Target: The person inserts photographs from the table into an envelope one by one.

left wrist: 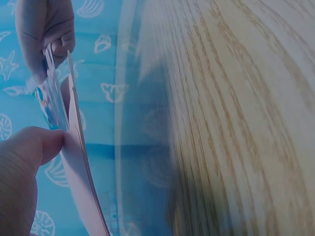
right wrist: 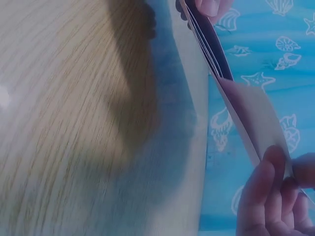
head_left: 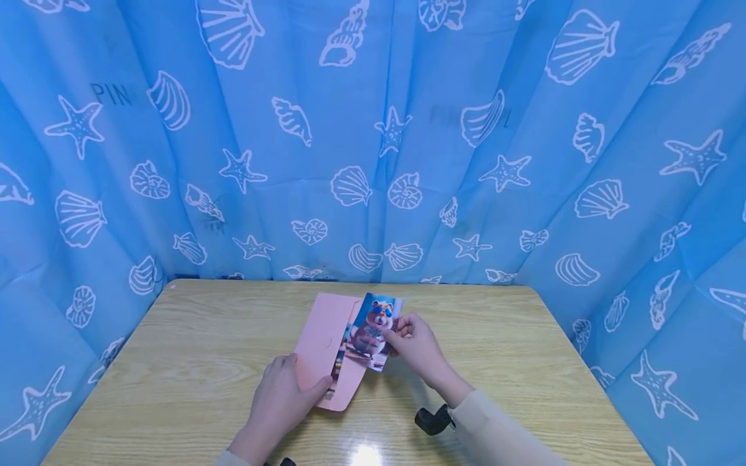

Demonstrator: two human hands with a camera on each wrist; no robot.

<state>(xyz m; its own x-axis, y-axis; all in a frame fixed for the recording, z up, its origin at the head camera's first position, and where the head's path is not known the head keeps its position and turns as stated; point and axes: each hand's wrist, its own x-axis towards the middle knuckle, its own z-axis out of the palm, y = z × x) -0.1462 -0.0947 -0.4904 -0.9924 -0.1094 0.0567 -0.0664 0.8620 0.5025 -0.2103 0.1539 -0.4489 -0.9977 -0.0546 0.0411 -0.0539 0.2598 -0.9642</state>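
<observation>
A pink envelope (head_left: 317, 333) is held up over the table by my left hand (head_left: 284, 396), its thumb across the opening on the right side. Between thumb and fingers my right hand (head_left: 419, 349) pinches a picture card (head_left: 368, 330) showing a hamster in sunglasses. The card lies at a slant over the envelope's opening, its lower left part overlapping it. Further cards (head_left: 338, 366) show inside the envelope. Seen edge-on in the right wrist view, several thin layers (right wrist: 209, 46) stand by the left thumb, and the pinched card's pale back (right wrist: 256, 110) bends slightly.
The wooden table (head_left: 192, 362) spreads beneath both hands. A blue curtain (head_left: 361, 149) with white shells and starfish hangs behind it and along the sides. A black camera mount (head_left: 432, 421) sticks out by the right wrist. Light glares off the table's front.
</observation>
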